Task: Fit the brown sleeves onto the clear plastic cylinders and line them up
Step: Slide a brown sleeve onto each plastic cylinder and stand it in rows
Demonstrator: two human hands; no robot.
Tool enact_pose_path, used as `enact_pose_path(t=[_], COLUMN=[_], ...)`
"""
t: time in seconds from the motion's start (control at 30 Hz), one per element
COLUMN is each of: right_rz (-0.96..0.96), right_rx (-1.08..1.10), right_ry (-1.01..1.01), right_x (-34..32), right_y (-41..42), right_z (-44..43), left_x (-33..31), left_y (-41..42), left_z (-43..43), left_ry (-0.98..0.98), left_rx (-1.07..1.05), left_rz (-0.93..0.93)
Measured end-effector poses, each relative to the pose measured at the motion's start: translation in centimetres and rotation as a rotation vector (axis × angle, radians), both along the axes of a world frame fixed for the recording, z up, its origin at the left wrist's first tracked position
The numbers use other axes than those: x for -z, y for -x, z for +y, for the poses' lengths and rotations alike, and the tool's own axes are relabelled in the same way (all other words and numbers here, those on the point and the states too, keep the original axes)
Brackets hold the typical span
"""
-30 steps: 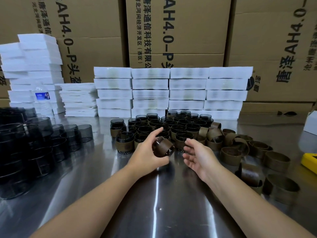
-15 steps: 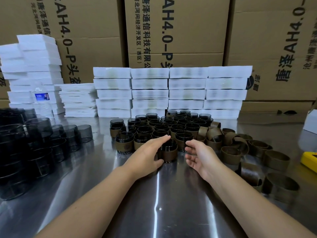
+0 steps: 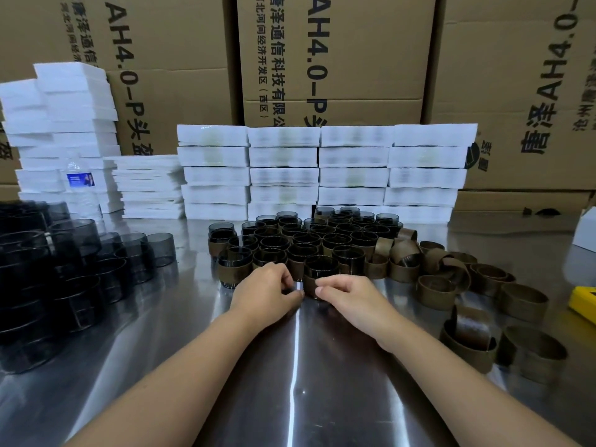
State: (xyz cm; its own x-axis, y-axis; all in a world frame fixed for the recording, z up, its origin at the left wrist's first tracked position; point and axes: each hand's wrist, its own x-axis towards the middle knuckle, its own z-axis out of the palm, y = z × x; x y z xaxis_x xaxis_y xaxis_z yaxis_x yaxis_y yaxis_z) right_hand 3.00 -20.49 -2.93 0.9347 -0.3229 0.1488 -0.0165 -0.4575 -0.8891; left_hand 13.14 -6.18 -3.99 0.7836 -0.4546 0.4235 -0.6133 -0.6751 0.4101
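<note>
Head view: left hand (image 3: 267, 293), right hand (image 3: 353, 296) both pinch sleeved cylinder (image 3: 319, 269) (base hidden behind them).

Steel table (image 3: 193, 366): bare cylinders (image 3: 74, 262) left, sleeved cylinders (image 3: 290, 243) centre, loose brown sleeves (image 3: 522, 298) right, white stacks (image 3: 354, 175) behind
</note>
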Motion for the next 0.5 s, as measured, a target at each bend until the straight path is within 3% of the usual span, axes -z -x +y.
enact_pose_path(t=[0.17, 0.33, 0.5], right_rz=[0.058, 0.074, 0.117], right_rx=[0.012, 0.038, 0.014], right_ry=[0.101, 0.291, 0.396], right_x=[0.3, 0.4, 0.3], right_y=[-0.2, -0.3, 0.1], right_z=[-0.2, -0.3, -0.5], left_x=[-0.9, -1.4, -3.0], left_y=[0.0, -0.5, -0.7], left_z=[0.6, 1.5, 2.9], left_ry=[0.017, 0.053, 0.054], left_rx=[-0.262, -0.323, -0.397], left_rz=[-0.025, 0.020, -0.197])
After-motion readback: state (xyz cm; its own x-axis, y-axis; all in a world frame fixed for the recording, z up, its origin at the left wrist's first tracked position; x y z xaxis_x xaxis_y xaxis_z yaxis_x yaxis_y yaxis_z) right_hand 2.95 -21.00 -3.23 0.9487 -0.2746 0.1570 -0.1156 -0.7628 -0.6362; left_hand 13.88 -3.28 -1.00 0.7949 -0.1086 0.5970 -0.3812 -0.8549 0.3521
